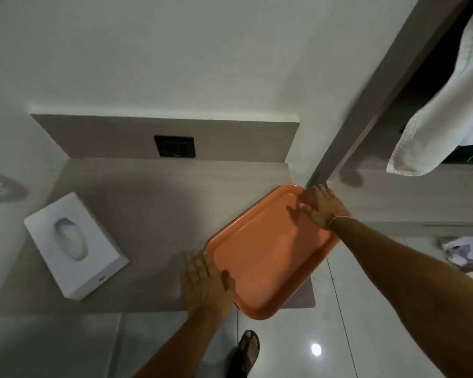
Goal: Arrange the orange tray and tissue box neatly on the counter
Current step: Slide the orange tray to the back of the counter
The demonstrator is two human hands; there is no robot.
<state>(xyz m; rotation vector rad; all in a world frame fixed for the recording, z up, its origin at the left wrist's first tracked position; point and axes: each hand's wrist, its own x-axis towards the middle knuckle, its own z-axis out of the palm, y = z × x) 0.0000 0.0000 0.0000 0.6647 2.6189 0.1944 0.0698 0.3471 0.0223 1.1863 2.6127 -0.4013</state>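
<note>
Orange tray [268, 255] lies skewed on the right part of the table [148, 214], its near corner and right edge jutting out past the table's edge over the tiled floor [339, 336]. From the head view, the left hand [206, 285] grips the tray's near-left rim, thumb lying over the lip inside the tray and fingers spread flat outside it; what the fingertips touch beneath cannot be made out. The right hand [321, 207] holds the far-right rim, fingers reaching over into the tray, and its own shadow blurs where skin meets plastic. A thin band circles the right wrist. White tissue box [75, 245] sits well apart at the left of the table, also turned at an angle, with tissue showing faintly in its oval opening. A dark wall socket [174, 146] sits in the back panel, its details too dim to read. A white towel [445, 105] hangs at upper right, cut off by the frame. One sandalled foot [247, 350] shows below.
</note>
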